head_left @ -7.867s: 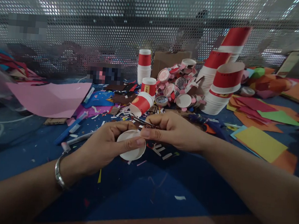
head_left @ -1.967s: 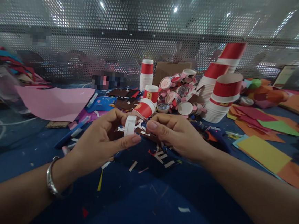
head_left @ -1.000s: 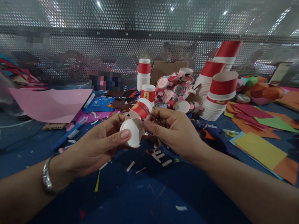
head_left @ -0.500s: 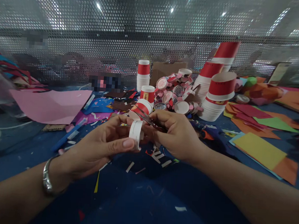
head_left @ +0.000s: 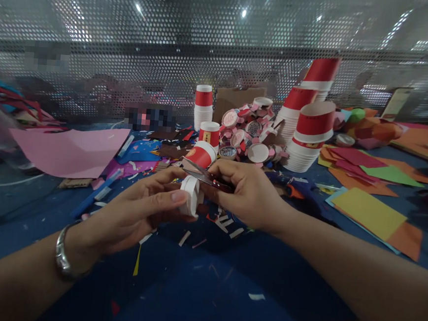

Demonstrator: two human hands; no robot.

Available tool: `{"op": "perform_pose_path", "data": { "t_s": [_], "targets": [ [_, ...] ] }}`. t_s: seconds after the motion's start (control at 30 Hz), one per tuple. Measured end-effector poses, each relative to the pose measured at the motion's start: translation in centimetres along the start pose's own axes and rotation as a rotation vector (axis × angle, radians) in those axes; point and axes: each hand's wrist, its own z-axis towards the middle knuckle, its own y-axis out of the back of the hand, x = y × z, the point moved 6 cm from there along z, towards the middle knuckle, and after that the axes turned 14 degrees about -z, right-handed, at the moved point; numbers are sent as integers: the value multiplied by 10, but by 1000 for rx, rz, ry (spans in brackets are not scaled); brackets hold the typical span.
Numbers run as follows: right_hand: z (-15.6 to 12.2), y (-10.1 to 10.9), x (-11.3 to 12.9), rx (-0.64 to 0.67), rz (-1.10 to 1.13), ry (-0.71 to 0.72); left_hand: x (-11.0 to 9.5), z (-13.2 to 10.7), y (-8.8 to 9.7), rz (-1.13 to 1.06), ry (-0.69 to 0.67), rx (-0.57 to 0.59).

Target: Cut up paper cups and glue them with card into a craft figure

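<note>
In the middle of the view my left hand is closed round a small white paper cup piece, thumb on its near side and fingers behind. It looks like the cut-down bottom of a paper cup, with its edge facing right. My right hand grips a pair of scissors, whose blades point left, slightly parted, just above the piece's upper edge. Whether the blades touch the paper I cannot tell. Just behind the scissors a red and white paper cup lies tilted.
Stacked paper cups stand at the back right beside a heap of cut cup bottoms. Coloured paper sheets lie to the right, a pink sheet to the left. Paper scraps litter the blue table. A perforated metal screen rises behind.
My left hand has turned the white cup piece, so its side faces me differently. The scissors have shifted slightly left over its upper edge, blades now a little parted.
</note>
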Motion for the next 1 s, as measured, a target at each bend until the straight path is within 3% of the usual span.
{"op": "perform_pose_path", "data": {
  "t_s": [0.2, 0.37, 0.63, 0.83, 1.0],
  "targets": [
    [0, 0, -2, -11, -29, -20, 0, 3, 2, -148, 72, -45],
    [-1, -2, -2, 15, 43, -38, -1, 8, -3, -259, 129, 31],
    [1, -6, -2, 56, 255, -52, -1, 13, 1, -263, 136, -5],
    [2, -4, -2, 60, 290, -71, -3, 12, 2, -231, 93, -50],
    [1, -1, -1, 31, 324, -84, -11, 7, 4, -133, -106, -96]
  ]
}}
